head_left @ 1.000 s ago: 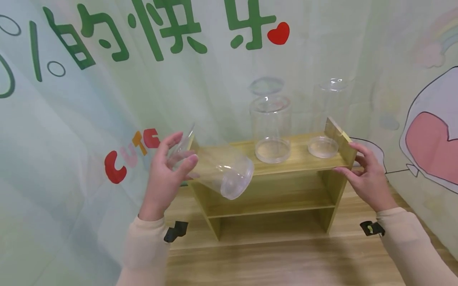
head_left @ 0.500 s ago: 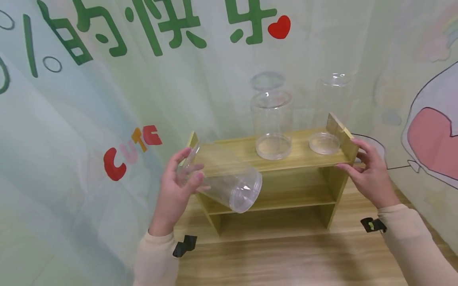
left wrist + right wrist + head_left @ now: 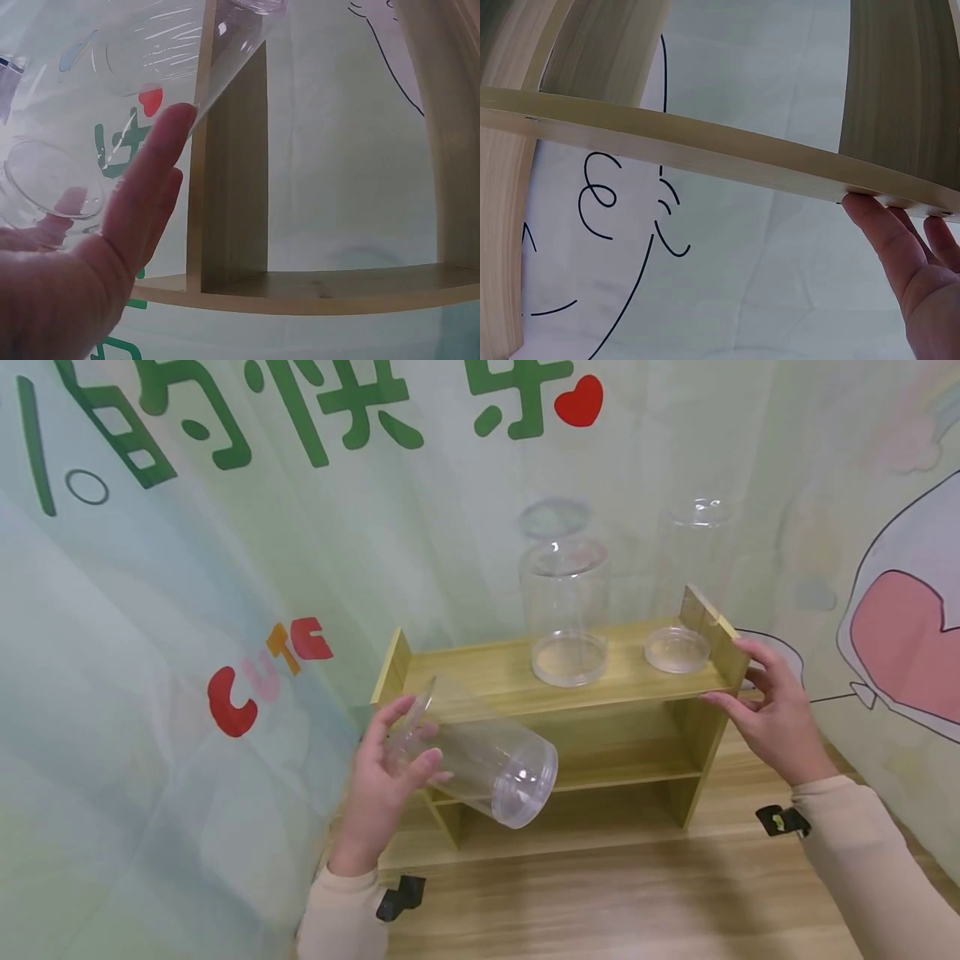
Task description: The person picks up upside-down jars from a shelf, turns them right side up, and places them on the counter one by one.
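Keeping the wooden shelf (image 3: pixel 480 664) steady should help while the tilted clear jar (image 3: pixel 487 752), in front of it, is held by the left hand (image 3: pixel 384 793), best without squeezing, fingers and thumb curved round one end, the right hand (image 3: pixel 776 718) gripping the shelf's right end.

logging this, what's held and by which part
The left grip holds a clear jar by its raised end; the right grip holds the shelf by its upper right end.

This looks like a curtained-off indoor corner, of unclear kind. Cartoon-printed drapes (image 3: pixel 450 510) surround a wooden shelf (image 3: pixel 472 668) on wood-grain flooring (image 3: pixel 585 893).
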`<state>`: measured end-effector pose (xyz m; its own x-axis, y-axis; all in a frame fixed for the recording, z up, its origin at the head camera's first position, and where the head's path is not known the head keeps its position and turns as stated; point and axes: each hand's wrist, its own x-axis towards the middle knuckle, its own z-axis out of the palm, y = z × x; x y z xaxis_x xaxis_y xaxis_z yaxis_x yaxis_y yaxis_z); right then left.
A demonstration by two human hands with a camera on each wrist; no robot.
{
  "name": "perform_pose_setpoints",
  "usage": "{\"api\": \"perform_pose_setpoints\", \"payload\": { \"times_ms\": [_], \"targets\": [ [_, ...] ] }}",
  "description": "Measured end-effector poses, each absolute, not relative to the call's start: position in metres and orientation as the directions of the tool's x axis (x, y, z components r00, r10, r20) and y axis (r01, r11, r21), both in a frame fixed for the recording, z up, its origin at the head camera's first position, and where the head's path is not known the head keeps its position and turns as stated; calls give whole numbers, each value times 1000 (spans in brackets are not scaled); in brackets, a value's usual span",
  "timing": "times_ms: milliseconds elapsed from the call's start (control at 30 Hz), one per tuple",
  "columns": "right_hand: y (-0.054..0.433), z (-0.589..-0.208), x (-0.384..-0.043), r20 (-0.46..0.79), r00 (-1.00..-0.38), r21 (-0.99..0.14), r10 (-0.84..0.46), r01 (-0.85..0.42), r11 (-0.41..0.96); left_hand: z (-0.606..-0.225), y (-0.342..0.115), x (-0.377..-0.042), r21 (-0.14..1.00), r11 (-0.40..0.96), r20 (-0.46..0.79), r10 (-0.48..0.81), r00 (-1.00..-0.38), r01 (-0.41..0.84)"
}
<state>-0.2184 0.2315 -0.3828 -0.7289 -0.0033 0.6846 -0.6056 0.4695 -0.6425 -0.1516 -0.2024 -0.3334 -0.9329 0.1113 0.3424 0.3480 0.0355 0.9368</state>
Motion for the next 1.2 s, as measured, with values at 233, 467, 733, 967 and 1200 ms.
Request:
{"api": "perform_pose_setpoints", "payload": {
  "times_ms": [233, 467, 733, 967, 1200],
  "targets": [
    [232, -383, -218, 679, -734, -648, -1, -601, 469, -348, -200, -148, 948, -7, 316, 108, -943, 317],
    [231, -384, -218, 679, -734, -646, -4, -600, 472, -365, -198, -142, 950, -41, 311, 97, -946, 308],
    [231, -381, -218, 683, -730, -635, -10, -602, 484, -379, -191, -137, 936, -129, 338, 77, -938, 327],
    [233, -379, -219, 674, -739, -645, 0, -588, 488, -395, -184, -133, 935, -179, 324, 73, -943, 307],
    [230, -381, -217, 667, -745, -651, 3, -581, 488, -408, -179, -129, 933, -208, 309, 47, -950, 293]
  ]
}}
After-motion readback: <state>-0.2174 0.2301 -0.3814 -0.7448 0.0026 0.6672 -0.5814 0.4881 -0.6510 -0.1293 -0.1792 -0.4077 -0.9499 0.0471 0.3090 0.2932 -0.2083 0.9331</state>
